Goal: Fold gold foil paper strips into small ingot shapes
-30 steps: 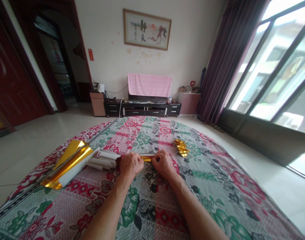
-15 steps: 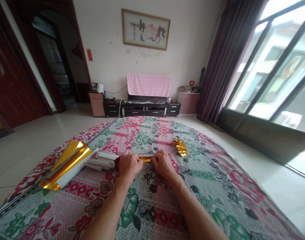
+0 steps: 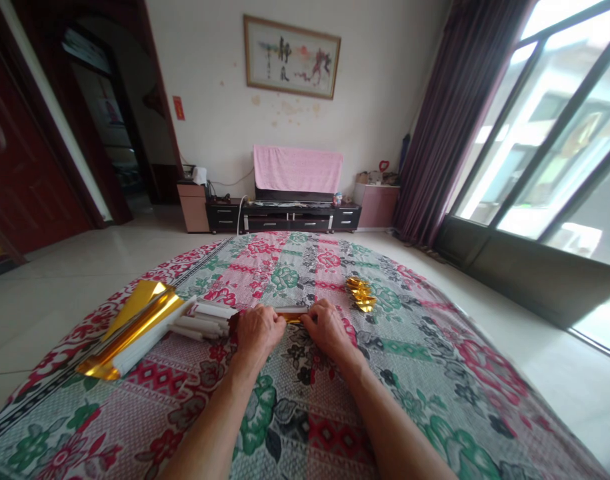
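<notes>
Both hands rest near the middle of the floral-covered table [image 3: 279, 427]. A narrow strip of gold and white paper [image 3: 293, 315] stretches between them. My left hand [image 3: 261, 330] pinches its left end, and my right hand [image 3: 329, 327] pinches its right end. Left of my left hand lie several white paper rolls [image 3: 199, 321]. Beyond them, farther left, is a larger bundle of gold sheets [image 3: 139, 327] with a white underside. A small group of folded gold pieces [image 3: 361, 295] sits on the cloth to the right, past my right hand.
Across the room stands a low black cabinet [image 3: 268, 219] with a pink cloth [image 3: 298, 168] draped over something on it. A framed picture [image 3: 291, 57] hangs above. Purple curtains [image 3: 435, 120] and large windows are at the right; a red door [image 3: 29, 153] is at the left.
Both hands keep their grip with almost no shift. The strip between them looks slightly tilted, with its gold face a little more visible and darker.
</notes>
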A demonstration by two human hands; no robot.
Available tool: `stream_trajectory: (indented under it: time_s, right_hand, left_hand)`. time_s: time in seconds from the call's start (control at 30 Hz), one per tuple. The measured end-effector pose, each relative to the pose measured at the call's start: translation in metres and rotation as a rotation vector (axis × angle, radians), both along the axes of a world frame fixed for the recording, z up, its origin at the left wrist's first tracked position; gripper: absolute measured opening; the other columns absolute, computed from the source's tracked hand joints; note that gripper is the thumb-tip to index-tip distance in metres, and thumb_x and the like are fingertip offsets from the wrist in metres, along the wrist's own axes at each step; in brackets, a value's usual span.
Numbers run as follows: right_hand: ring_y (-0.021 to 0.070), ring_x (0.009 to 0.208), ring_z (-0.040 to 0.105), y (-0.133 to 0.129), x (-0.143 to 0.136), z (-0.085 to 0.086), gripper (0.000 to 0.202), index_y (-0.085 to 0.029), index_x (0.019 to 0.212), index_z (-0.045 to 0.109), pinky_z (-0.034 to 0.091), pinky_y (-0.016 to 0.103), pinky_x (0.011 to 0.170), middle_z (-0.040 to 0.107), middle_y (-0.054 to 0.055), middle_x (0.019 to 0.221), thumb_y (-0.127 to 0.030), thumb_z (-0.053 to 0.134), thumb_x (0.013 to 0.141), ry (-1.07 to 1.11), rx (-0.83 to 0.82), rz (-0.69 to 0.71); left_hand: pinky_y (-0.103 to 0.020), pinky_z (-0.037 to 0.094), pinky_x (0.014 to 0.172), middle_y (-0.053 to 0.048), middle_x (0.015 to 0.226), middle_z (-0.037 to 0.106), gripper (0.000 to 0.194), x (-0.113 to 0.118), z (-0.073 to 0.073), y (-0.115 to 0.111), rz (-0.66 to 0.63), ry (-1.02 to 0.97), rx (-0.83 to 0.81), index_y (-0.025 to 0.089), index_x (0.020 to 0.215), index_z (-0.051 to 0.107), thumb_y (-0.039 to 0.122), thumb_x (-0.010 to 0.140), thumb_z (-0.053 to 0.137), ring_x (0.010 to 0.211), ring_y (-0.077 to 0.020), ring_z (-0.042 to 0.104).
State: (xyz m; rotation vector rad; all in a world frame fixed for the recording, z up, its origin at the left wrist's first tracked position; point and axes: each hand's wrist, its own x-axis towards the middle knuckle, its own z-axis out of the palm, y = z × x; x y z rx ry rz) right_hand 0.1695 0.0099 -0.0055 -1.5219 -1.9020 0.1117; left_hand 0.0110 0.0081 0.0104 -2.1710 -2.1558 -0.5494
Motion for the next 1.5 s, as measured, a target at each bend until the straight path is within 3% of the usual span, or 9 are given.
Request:
stream_trajectory:
  time_s: [1.5]
  right_hand:
    - [0.0129,0.071,0.052,0.001,-0.0001,0.0013,0.021,-0.016,0.057,0.057,0.036,0.021,0.068,0.058,0.004,0.071,-0.022,0.056,0.077,-0.014,-0.03,-0.025]
  left_hand:
    - [-0.032,0.044,0.07,-0.009,0.079,0.068,0.028,0.0015,0.002,0.0004,0.015,0.025,-0.024,0.019,0.073,0.069,0.033,0.076,0.046,0.078,-0.0236,0.062]
